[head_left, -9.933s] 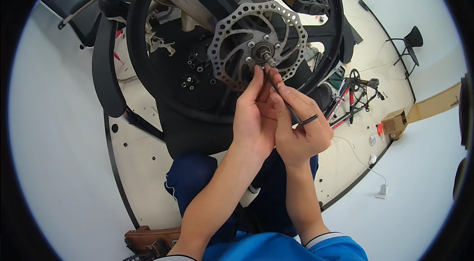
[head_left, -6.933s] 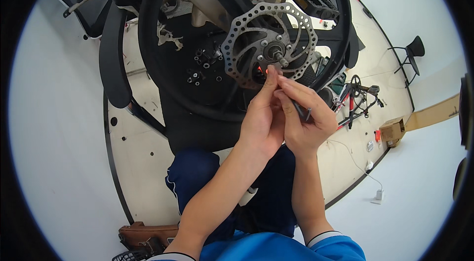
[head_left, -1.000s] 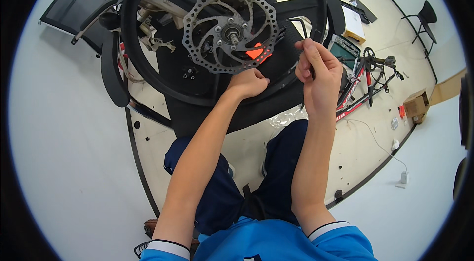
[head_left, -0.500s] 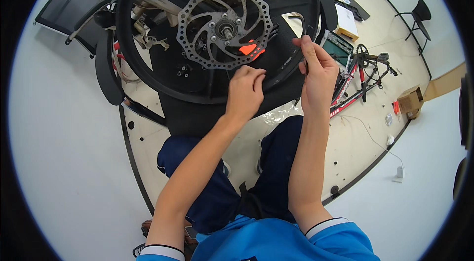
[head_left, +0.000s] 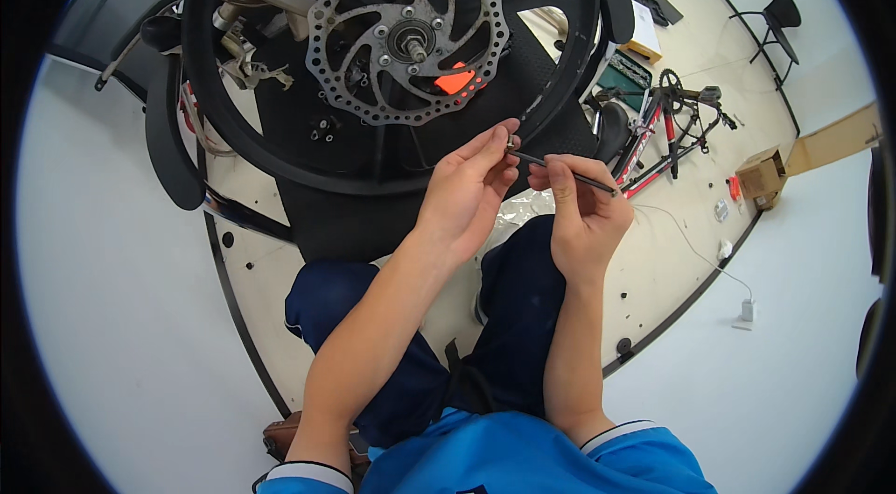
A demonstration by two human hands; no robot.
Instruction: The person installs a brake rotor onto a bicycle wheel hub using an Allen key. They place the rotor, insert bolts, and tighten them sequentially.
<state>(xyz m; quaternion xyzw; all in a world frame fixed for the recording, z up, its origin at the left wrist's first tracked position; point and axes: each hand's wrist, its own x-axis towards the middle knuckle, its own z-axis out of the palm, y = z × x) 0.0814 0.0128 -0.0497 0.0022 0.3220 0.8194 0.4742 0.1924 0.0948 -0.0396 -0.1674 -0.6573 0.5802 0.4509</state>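
Note:
My left hand (head_left: 469, 186) is closed in a pinch on a small bolt (head_left: 511, 145), mostly hidden by the fingertips. Between thumb and fingers, my right hand (head_left: 590, 218) holds a dark hex key (head_left: 553, 167), one end meeting the bolt. Both hands are just off the near right edge of a black spoked wheel (head_left: 327, 178). The wheel lies flat, with a silver brake disc (head_left: 394, 50) on top around its hub and axle (head_left: 413, 46). Several bolt heads show in the disc around the hub.
Under the wheel is a black chair with armrests (head_left: 173, 134); several small dark parts (head_left: 323, 128) and an orange piece (head_left: 455, 79) show through the spokes. A red and black bike frame (head_left: 668, 134), a green toolbox (head_left: 623, 78) and a cardboard box (head_left: 761, 175) are on the floor at right.
My left hand has turned and come right, toward my right hand. The hex key has dropped from near the rim to between both hands. The wheel sits slightly higher and further left in view.

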